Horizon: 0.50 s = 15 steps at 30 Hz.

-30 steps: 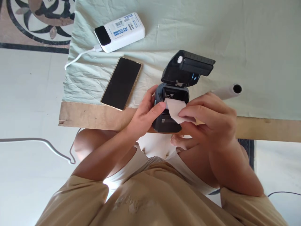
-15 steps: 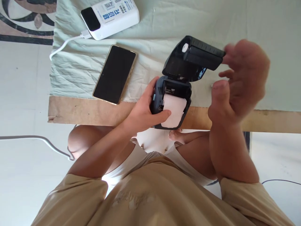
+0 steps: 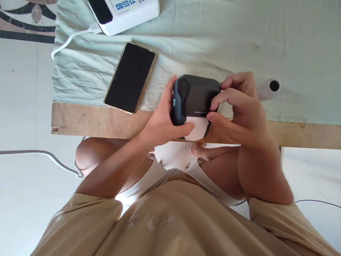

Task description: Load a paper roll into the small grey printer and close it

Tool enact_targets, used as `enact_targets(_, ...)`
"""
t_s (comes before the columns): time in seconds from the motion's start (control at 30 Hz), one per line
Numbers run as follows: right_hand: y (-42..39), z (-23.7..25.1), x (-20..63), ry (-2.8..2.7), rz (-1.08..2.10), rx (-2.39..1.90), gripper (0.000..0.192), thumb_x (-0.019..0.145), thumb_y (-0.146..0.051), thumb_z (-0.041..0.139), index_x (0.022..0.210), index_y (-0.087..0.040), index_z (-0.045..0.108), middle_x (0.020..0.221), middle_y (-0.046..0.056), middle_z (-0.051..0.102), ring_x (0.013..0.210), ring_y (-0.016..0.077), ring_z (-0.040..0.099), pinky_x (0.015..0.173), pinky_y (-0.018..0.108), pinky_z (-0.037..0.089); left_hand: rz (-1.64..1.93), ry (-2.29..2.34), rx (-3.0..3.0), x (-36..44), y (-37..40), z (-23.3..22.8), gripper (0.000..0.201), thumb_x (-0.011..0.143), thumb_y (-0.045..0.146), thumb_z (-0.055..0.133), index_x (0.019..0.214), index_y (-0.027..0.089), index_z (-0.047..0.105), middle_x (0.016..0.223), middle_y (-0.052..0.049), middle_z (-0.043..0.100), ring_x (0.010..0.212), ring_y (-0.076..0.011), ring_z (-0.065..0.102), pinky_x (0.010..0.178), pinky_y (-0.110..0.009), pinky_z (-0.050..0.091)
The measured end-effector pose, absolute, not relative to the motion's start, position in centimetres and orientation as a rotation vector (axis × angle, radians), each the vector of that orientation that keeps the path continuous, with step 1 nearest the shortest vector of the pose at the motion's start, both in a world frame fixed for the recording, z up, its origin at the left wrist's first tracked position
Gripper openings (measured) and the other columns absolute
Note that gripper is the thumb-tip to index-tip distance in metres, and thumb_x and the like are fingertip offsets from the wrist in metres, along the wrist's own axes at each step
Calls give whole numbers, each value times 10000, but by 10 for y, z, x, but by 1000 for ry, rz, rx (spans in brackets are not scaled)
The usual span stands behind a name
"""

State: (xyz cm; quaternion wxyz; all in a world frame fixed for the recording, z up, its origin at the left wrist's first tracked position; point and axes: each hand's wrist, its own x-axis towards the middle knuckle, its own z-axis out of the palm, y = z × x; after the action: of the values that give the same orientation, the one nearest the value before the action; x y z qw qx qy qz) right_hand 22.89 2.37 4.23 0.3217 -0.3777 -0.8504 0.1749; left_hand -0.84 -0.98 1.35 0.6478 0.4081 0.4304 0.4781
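Note:
A dark label printer [image 3: 198, 94] is held over the table's near edge, its black lid folded down. White label paper [image 3: 197, 128] sticks out below the lid's edge toward me. My left hand [image 3: 165, 119] is wrapped round the printer's left side, its thumb pressed on the paper. At the right side of the lid is my right hand [image 3: 242, 110], its fingers curled and thumb and fingertips touching the lid's right edge and lower corner. The paper's far part is hidden beneath the lid.
On the green cloth [image 3: 301, 53] lie a black-screened phone [image 3: 130, 76] and a white power bank [image 3: 133, 16] with a white cable [image 3: 70, 41]. A white cylindrical object [image 3: 266, 89] with a dark round end is behind my right hand. A wooden edge [image 3: 80, 119] runs along the front.
The printer's lid has swung from standing open down over the paper. My right hand has come left from the raised lid's edge onto the lowered lid. My left hand keeps its hold.

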Motion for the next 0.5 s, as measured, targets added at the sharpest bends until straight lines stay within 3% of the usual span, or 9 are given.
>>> enact_targets(0.07, 26, 35, 228, -2130, 596, -1011, 141, 1044, -408, 694, 1159, -333, 661, 1262, 91, 613, 1259, 298, 692, 1040, 538, 680, 1091, 945, 926, -9, -12, 11, 1180, 682, 291, 1026, 1697, 269, 424, 1468, -104, 685, 1323, -342, 681, 965, -386, 624)
enact_targets(0.2, 27, 25, 222, -1938, 1047, -994, 541, 1044, -487, 724, 1528, -394, 501, 1512, 78, 627, 1213, 260, 760, 969, 470, 719, 1142, 888, 907, -9, -13, 3, 1043, 726, 397, 1023, 1630, 302, 512, 1571, -92, 669, 1489, -376, 645, 1109, -417, 623)
enact_targets(0.33, 26, 20, 218, -1757, 1337, -963, 668, 982, -570, 826, 1530, -355, 509, 1377, 56, 692, 1120, 243, 768, 938, 433, 724, 1163, 854, 906, -8, -9, -4, 833, 810, 521, 969, 1508, 283, 582, 1553, -93, 703, 1553, -380, 613, 1232, -477, 583)
enact_targets(0.5, 27, 17, 218, -1695, 1394, -1021, 676, 964, -569, 849, 1514, -369, 509, 1334, 53, 704, 1088, 261, 771, 909, 450, 732, 1119, 846, 862, -8, -7, -2, 702, 827, 442, 974, 1428, 269, 654, 1413, -69, 779, 1414, -351, 709, 1124, -437, 644)
